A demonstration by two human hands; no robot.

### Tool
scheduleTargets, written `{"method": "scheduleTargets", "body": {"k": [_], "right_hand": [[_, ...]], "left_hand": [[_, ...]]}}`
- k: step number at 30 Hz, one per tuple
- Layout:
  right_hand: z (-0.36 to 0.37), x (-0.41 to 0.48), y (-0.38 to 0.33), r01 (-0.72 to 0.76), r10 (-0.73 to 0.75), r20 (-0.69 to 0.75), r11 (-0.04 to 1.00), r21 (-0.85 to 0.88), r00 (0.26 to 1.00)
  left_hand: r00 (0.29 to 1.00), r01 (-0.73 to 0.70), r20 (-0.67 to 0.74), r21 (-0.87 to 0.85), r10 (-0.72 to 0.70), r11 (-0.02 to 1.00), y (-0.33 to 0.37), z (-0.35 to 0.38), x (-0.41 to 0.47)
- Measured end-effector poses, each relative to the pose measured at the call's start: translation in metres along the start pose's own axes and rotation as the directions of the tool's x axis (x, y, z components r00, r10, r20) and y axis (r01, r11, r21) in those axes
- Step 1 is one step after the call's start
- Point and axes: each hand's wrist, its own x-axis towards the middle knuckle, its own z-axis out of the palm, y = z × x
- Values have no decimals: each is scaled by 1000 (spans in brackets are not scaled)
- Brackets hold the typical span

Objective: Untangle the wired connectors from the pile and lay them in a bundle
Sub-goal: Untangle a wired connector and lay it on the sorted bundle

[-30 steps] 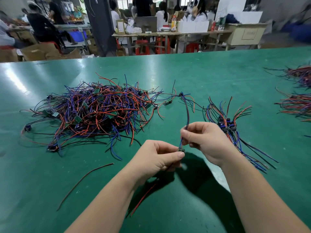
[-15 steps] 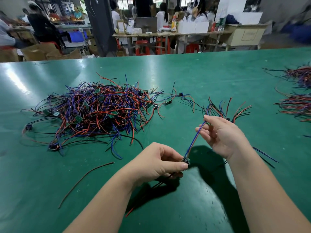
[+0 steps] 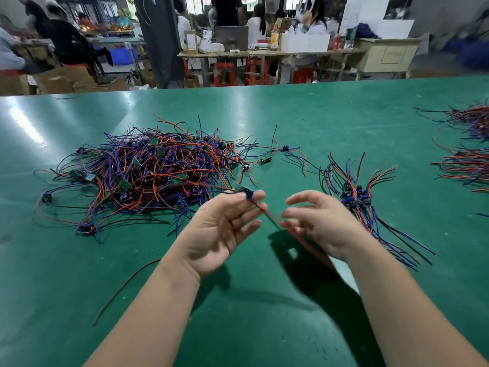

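Observation:
A tangled pile of red, blue and black wired connectors [image 3: 148, 173] lies on the green table [image 3: 291, 115], left of centre. My left hand [image 3: 222, 229] is raised palm up and pinches one small wired connector [image 3: 247, 193] at its fingertips. That connector's blurred red and black wires slant down right to my right hand [image 3: 320, 223]. The right hand's fingers are loosely curved, thumb and forefinger apart, and the wires pass under its lower fingers. A bundle of sorted connectors [image 3: 356, 197] lies just right of my right hand.
A single loose dark red wire [image 3: 124, 284] lies on the table near my left forearm. Two more wire heaps [image 3: 468, 165] sit at the right edge. Beyond the table's far edge are workbenches, red stools, boxes and seated people.
My left hand has turned palm up and risen with the connector toward the pile. My right hand has let the wire ends go and dropped lower, nearer the left hand.

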Motion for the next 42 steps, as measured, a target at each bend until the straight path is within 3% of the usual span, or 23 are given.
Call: {"method": "scheduleTargets", "body": {"k": [3,5,9,13,17,20,23,27,31,37,40,42], "right_hand": [[15,-6,9,173,-111,259,958,-230,960],[24,-10,10,202,-154,337,973,-110,929],[31,-8,6,119,-160,143,959,259,977],[27,-7,1,80,-96,20,919,387,995],[25,-6,-3,58,-78,24,887,457,997],[17,-6,-9,54,-68,10,863,503,998],[9,-8,-13,35,-77,70,881,472,995],[9,-9,-6,34,-57,150,988,149,987],[6,-6,-3,57,-53,57,996,-69,997],[-19,2,-15,94,-13,-323,967,236,946],[-15,4,-11,192,-65,-369,928,319,927],[-10,7,-9,297,-160,-424,913,280,891]], "left_hand": [[998,-18,-55,-51,15,999,-2,-1,2],[993,-8,-121,-63,1,998,-6,2,3],[986,-45,-161,5,45,999,-18,9,2],[972,-154,-143,213,187,965,-33,15,4],[922,-382,102,394,373,836,-36,12,4],[933,-359,192,439,304,824,-30,4,5],[986,-163,84,430,141,888,-24,1,6],[996,-83,58,422,64,903,-30,5,2],[1000,3,-13,489,4,872,-32,6,3],[956,180,65,644,-287,744,-36,5,-2],[957,170,69,660,-284,732,-33,4,-2],[967,172,33,650,-253,740,-29,2,-3]]}}
